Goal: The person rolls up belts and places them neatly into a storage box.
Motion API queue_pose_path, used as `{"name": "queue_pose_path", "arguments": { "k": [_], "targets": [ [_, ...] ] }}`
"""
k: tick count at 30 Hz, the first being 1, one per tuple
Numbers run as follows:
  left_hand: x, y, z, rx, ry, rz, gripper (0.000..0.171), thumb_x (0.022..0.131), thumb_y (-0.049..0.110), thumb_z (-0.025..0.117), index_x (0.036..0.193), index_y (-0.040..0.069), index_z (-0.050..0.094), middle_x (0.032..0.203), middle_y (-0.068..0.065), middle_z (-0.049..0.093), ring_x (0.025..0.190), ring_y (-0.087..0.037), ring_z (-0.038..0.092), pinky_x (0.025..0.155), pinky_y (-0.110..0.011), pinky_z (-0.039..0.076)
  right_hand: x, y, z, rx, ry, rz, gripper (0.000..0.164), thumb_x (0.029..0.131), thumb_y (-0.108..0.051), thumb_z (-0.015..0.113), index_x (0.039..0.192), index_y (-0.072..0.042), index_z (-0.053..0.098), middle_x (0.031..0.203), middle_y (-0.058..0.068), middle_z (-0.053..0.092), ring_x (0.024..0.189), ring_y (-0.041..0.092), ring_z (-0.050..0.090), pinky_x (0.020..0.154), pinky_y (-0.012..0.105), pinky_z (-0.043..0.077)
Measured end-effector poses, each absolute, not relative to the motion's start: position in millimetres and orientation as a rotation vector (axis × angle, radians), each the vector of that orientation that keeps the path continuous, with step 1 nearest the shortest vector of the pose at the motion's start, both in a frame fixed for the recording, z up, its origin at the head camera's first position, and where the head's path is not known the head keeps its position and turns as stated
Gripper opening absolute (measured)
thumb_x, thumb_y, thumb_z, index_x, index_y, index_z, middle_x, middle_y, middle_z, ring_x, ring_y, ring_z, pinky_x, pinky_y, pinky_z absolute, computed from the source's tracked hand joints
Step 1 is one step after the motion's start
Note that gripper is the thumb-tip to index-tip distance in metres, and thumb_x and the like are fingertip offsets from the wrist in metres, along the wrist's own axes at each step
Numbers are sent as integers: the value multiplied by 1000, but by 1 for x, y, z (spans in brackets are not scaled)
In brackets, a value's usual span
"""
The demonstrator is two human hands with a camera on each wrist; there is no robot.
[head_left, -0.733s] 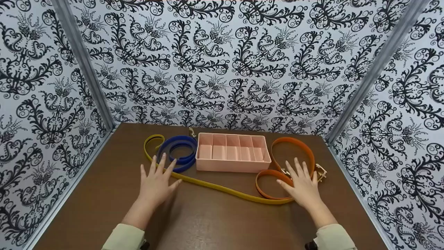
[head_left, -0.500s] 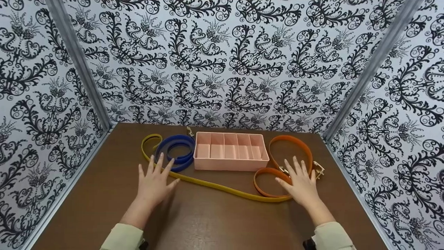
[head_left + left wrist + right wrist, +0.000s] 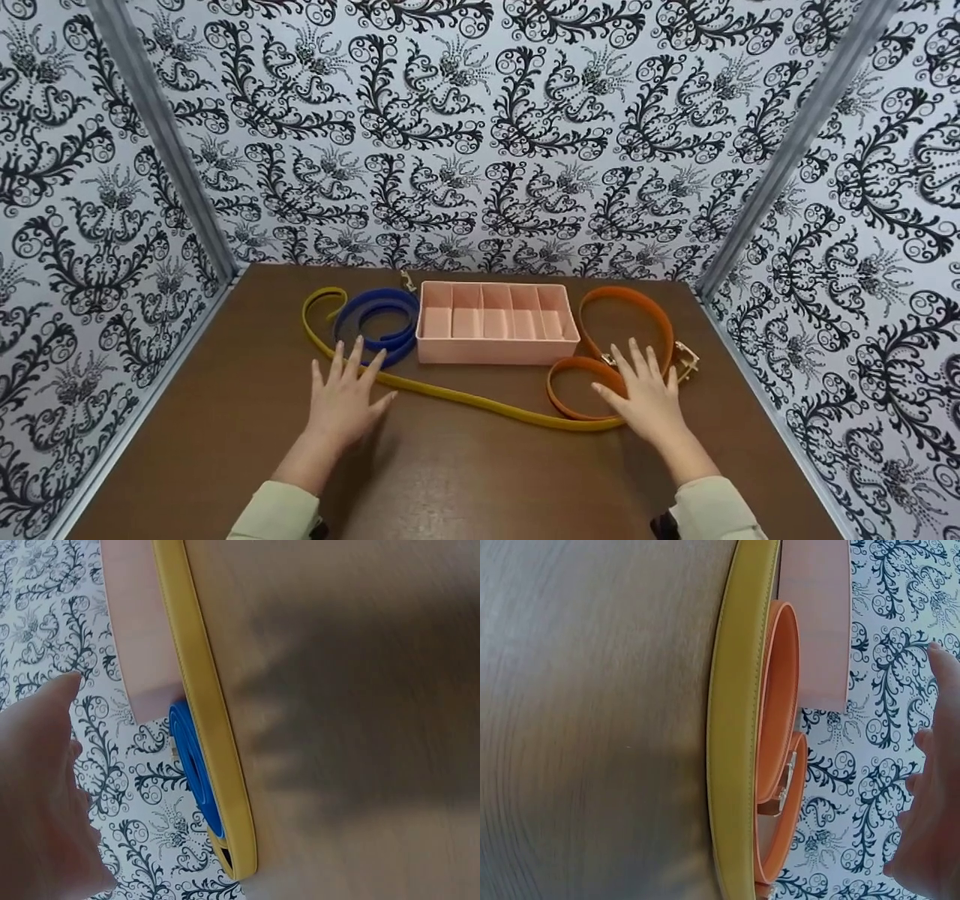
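Observation:
My left hand [image 3: 343,401] hovers with fingers spread above the table, near the blue belt [image 3: 375,295] and the yellow belt [image 3: 480,403]. The blue belt lies coiled; the yellow one stretches across in front with its left end curled. In the left wrist view the hand [image 3: 37,802] holds nothing. On the other side my right hand [image 3: 646,394], fingers also spread, is over the looped orange belt [image 3: 628,293] and hides part of it and the yellow belt's right end. The right wrist view shows that hand [image 3: 934,795] apart from the belts.
Between the coils stands a pink box [image 3: 495,352] split into several compartments, none holding anything visible. Gold-coloured buckles [image 3: 687,355] show at the right. Patterned walls [image 3: 450,112] enclose the brown table [image 3: 480,480] at back and sides.
The head view has shifted slightly, so the scene sits a little further left and up. My left hand has drifted slightly right relative to the belts. The belts and box stay put.

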State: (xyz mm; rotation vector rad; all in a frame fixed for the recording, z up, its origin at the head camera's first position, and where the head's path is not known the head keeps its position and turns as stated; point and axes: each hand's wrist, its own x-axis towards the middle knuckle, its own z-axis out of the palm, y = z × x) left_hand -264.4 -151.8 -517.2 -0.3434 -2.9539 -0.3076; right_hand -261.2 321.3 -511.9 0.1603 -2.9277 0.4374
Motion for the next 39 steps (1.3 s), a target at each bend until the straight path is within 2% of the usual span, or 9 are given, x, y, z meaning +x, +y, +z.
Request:
{"name": "queue_pose_path", "arguments": {
  "k": [8, 15, 20, 25, 29, 32, 39],
  "targets": [
    [-267, -143, -521, -374, -2946, -299, 71, 92, 55, 58, 151, 21, 38, 160, -18, 15, 144, -43, 7, 107, -68, 1, -262, 319, -516, 173, -2916, 456, 84, 89, -68, 49, 153, -16, 32, 160, 18, 14, 145, 42, 5, 105, 69, -6],
    [-266, -137, -524, -371, -2945, -324, 71, 91, 53, 59, 150, 18, 40, 159, -20, 17, 144, -44, 10, 108, -68, 6, -264, 309, -523, 204, -2924, 452, 85, 89, -70, 47, 153, -16, 33, 160, 17, 16, 145, 41, 6, 107, 68, -5],
    [-268, -127, -532, -401, -2953, -323, 71, 91, 53, 59, 150, 18, 41, 158, -19, 19, 144, -44, 11, 108, -68, 9, -264, 294, -529, 235, -2927, 456, 81, 90, -61, 55, 152, -14, 34, 159, 16, 19, 144, 42, 11, 107, 67, -3],
    [-268, -110, -544, -444, -2946, -357, 69, 91, 51, 61, 148, 18, 43, 157, -20, 24, 143, -44, 16, 108, -67, 12, -264, 273, -538, 363, -2904, 446, 76, 90, -51, 63, 149, -10, 39, 156, 19, 25, 143, 42, 17, 111, 63, 7],
    [-264, -94, -553, -517, -2946, -398, 68, 91, 49, 63, 148, 17, 44, 156, -19, 27, 142, -45, 19, 107, -67, 16, -261, 253, -545, 541, -2905, 506, 69, 90, -36, 68, 146, -3, 43, 153, 20, 33, 142, 40, 24, 111, 58, 20],
    [-262, -81, -559, -594, -2957, -425, 67, 91, 48, 63, 147, 17, 44, 156, -18, 28, 141, -45, 21, 106, -67, 19, -259, 237, -552, 666, -2947, 562, 63, 91, -27, 68, 144, -1, 44, 151, 19, 37, 141, 38, 27, 110, 56, 25],
    [-257, -59, -569, -738, -3035, -491, 67, 91, 46, 64, 148, 17, 43, 155, -17, 29, 141, -46, 18, 104, -69, 21, -255, 213, -574, 748, -3105, 538, 60, 94, -25, 65, 145, -2, 43, 147, 16, 43, 137, 35, 36, 108, 53, 29]
  ]
}}
